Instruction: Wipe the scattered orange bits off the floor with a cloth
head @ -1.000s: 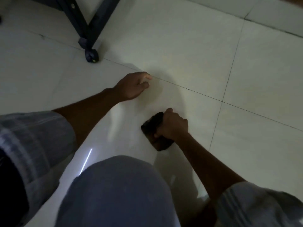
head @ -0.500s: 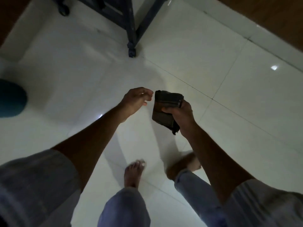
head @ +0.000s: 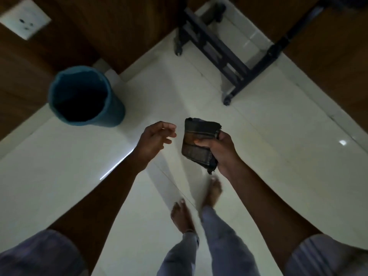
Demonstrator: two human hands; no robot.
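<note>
I stand over the white tiled floor (head: pixel 278 136) in dim light. My right hand (head: pixel 223 151) grips a folded dark cloth (head: pixel 199 144) at chest height, thumb across its face. My left hand (head: pixel 155 139) hovers just left of the cloth without touching it. Its fingers are loosely curled towards the thumb, with nothing visible in them. No orange bits show on the floor.
A blue bin (head: pixel 113 110) with a dark inside stands on the floor to the upper left, by the brown wall. A dark metal stand (head: pixel 219 48) on small feet is at the top right. A wall socket (head: pixel 24 21) sits top left. My bare feet (head: pixel 181 218) are below.
I have risen from crouching to standing. The cloth came off the floor in my right hand, and my left hand lifted from the tile. The view swung left, bringing the blue bin in.
</note>
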